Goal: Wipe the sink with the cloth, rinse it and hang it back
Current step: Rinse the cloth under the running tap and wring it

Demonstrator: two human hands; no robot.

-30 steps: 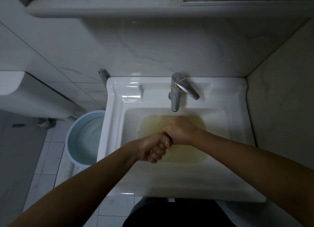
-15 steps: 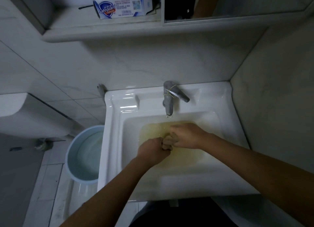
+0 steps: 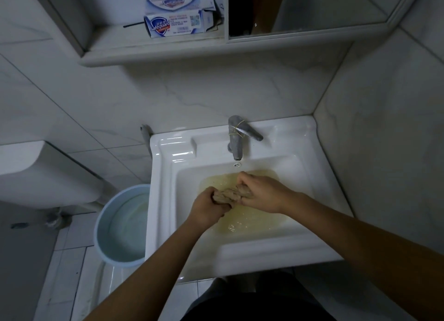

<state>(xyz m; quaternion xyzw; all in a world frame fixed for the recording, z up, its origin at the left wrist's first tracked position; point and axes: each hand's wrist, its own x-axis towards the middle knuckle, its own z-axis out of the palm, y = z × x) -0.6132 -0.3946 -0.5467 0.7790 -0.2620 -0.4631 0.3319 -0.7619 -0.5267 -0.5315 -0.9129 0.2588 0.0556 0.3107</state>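
I see the cloth [image 3: 231,194], a wet, beige-brown wad twisted into a short rope, over the yellowish water [image 3: 252,222] in the sink [image 3: 163,200]. My left grip [image 3: 207,210] is curled tight round one end, and my right grip [image 3: 262,193] round the other.

Two hands [image 3: 206,209] [image 3: 262,193]; one cloth [image 3: 231,194]; one sink [image 3: 165,176]; one tap [image 3: 236,140]; one bucket [image 3: 96,227] at nine o'clock of the sink; two soap boxes [image 3: 177,25] [image 3: 179,2]; one cistern [image 3: 36,174].
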